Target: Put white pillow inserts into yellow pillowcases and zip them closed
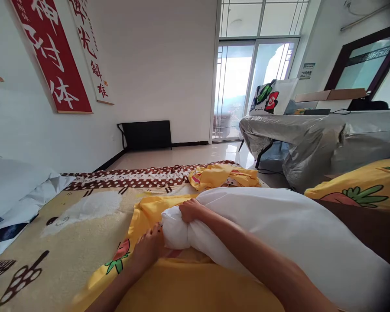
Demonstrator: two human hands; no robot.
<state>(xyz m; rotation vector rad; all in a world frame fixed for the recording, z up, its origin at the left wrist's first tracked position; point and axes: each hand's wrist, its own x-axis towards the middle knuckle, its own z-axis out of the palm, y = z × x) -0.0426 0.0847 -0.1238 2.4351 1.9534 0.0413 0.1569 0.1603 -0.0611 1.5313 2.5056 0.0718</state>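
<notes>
A plump white pillow [266,221] lies slantwise from the middle to the lower right. My right hand [192,210] is wrapped round its near-left end, which is bunched into a rounded lump. Beneath that end spreads a yellow pillowcase [117,277] with a printed carrot. Just left of the bunched end, my left hand [149,242] has its fingers curled on the pillowcase cloth; the thumb side is partly hidden. The pillow's end rests over the pillowcase's layers.
A beige patterned blanket [94,225] lies underneath. Beyond sits a crumpled yellow cloth [225,175]. At right is another yellow carrot-print piece [364,186], and behind it a plastic-covered table [312,130] with boxes. White bedding [16,195] lies at left.
</notes>
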